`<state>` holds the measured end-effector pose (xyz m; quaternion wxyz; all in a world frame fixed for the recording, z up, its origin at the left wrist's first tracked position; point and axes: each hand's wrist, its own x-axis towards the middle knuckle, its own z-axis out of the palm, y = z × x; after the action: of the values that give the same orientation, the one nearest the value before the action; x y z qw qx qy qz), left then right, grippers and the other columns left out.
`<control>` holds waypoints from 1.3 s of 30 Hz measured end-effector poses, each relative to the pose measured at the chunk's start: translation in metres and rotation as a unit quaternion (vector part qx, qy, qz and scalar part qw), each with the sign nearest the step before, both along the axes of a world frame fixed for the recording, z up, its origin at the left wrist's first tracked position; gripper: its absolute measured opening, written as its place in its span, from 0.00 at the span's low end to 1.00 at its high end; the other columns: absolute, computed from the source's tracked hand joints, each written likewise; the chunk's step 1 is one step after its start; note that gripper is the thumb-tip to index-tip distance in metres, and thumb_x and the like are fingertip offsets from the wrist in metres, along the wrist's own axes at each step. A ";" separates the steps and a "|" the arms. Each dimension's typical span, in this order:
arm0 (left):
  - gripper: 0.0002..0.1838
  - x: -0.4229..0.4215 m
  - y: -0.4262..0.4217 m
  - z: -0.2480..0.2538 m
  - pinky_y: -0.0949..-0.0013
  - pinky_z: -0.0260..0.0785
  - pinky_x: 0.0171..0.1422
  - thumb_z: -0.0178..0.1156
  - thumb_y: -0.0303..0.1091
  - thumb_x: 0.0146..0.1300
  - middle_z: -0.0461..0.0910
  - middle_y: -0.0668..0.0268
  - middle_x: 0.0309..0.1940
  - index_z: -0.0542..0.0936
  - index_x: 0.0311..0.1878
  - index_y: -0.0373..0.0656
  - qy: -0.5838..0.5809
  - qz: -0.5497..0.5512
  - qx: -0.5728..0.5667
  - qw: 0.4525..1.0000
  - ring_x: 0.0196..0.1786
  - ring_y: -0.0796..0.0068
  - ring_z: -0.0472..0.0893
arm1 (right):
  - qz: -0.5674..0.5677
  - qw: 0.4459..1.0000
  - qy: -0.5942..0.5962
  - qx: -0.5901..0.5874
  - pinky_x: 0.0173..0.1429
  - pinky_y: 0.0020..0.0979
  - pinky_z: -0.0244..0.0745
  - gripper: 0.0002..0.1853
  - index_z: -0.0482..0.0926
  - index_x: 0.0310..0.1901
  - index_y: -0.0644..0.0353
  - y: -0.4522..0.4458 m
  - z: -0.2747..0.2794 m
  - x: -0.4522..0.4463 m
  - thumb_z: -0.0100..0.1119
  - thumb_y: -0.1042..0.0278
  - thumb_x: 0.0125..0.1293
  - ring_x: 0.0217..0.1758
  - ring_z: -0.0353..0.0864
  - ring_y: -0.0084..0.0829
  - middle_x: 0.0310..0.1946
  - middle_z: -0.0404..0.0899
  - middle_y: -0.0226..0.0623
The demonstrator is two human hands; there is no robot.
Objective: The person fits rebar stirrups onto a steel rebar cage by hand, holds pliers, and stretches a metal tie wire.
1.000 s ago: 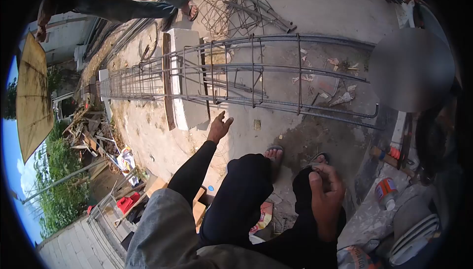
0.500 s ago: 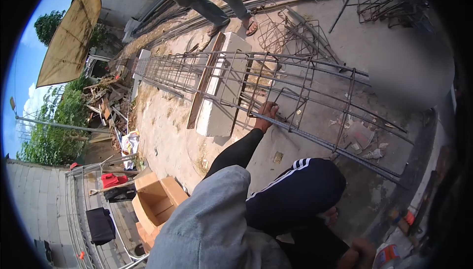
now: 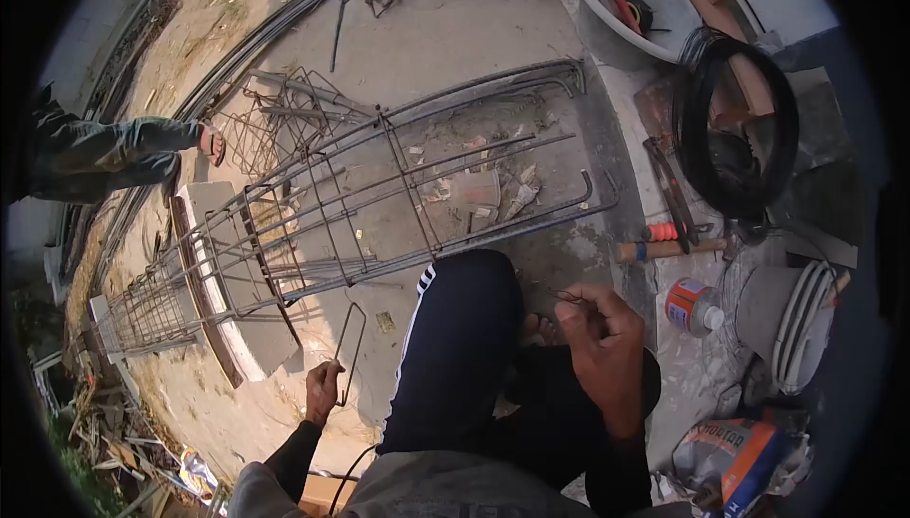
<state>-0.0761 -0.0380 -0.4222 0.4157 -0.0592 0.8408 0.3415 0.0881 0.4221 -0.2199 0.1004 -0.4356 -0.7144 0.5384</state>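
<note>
One rebar cage (image 3: 325, 212), one bottle (image 3: 693, 308)

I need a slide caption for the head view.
Left hand holding a steel stirrup beside a rebar cage, right hand pinching thin wire.

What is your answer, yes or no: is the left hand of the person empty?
No, the left hand holds a bent metal rod, which sticks up above the fingers.

Left hand (image 3: 323, 391) gripping bent wire stirrup (image 3: 350, 352) — right hand (image 3: 605, 352) pinching thin wire (image 3: 572, 296) — rebar cage (image 3: 365, 191) in front.
</note>
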 end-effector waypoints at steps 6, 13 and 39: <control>0.18 -0.048 0.026 0.151 0.73 0.49 0.24 0.59 0.44 0.78 0.61 0.80 0.16 0.86 0.50 0.36 -0.349 0.000 0.020 0.937 0.19 0.86 0.56 | 0.017 0.999 0.034 0.013 0.35 0.28 0.73 0.11 0.84 0.46 0.66 0.004 -0.025 -0.009 0.68 0.66 0.72 0.31 0.78 0.20 0.32 0.83 0.34; 0.19 -0.107 0.134 0.226 0.77 0.42 0.19 0.55 0.38 0.81 0.58 0.78 0.18 0.80 0.57 0.27 -0.311 0.015 0.335 0.889 0.17 0.89 0.51 | -0.045 0.995 0.085 0.011 0.33 0.24 0.68 0.14 0.84 0.45 0.65 0.025 -0.039 -0.007 0.65 0.60 0.75 0.28 0.71 0.15 0.26 0.78 0.25; 0.22 -0.048 0.315 0.150 0.67 0.77 0.55 0.60 0.42 0.79 0.89 0.61 0.46 0.83 0.63 0.34 0.054 -0.129 0.440 0.887 0.47 0.70 0.86 | -0.188 0.974 0.093 -0.086 0.25 0.15 0.59 0.18 0.84 0.53 0.64 -0.004 0.008 0.082 0.58 0.56 0.80 0.24 0.65 0.06 0.44 0.88 0.33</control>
<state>-0.1240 0.2773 -0.2725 0.3935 0.2570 0.6255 0.6228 0.1703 0.4176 -0.2118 0.2279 -0.5175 -0.5579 0.6075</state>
